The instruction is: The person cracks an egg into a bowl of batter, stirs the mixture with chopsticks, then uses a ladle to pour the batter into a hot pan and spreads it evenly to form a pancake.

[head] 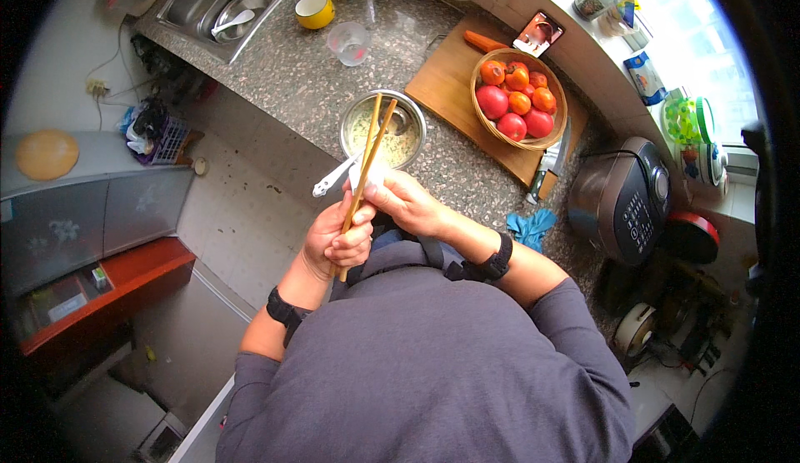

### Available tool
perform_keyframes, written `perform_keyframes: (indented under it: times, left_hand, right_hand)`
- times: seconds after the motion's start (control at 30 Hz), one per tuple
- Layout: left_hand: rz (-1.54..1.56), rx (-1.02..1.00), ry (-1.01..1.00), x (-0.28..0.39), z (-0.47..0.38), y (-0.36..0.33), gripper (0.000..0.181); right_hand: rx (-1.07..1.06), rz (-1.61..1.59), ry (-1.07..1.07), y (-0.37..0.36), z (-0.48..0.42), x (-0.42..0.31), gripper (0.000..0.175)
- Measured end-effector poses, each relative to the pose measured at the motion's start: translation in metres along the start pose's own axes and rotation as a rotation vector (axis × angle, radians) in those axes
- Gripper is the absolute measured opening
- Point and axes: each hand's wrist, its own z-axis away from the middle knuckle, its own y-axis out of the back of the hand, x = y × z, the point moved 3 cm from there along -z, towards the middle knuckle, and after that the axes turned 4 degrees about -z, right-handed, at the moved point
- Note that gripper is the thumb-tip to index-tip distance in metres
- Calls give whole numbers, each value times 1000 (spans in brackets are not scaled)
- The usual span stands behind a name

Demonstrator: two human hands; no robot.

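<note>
My left hand [347,236] is closed around the lower part of a pair of wooden chopsticks [369,157], whose upper ends reach over a steel bowl [422,130]. My right hand [406,202] pinches a white paper or tissue [369,174] against the chopsticks. Inside the bowl is a pale mixture with green bits [392,145]. A white-handled spoon [334,178] leans over the bowl's near left edge. Whether the spoon touches my fingers is hard to tell.
A basket of tomatoes and orange fruit [517,144] stands on a wooden board [437,91], with a phone [538,33] behind and a knife [544,172] beside it. A blue cloth [531,228] and rice cooker [619,200] are right; a plastic cup [349,43], yellow mug [314,11] and sink [206,10] are farther back.
</note>
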Motion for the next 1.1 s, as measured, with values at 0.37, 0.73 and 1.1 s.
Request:
perform_keyframes:
  times: [0.37,0.73,1.1]
  left_hand:
    - [-369,281,-92,-8,-12,-1,48]
    - [-906,486,37,-12,19,8,36]
    - [-1040,539,23,-1,35,11,36]
  right_hand:
    - [307,-400,-244,13,2,11,26]
    - [1096,-256,199,150,-20,-29,10]
    - [357,47,-394,82,-12,-37,37]
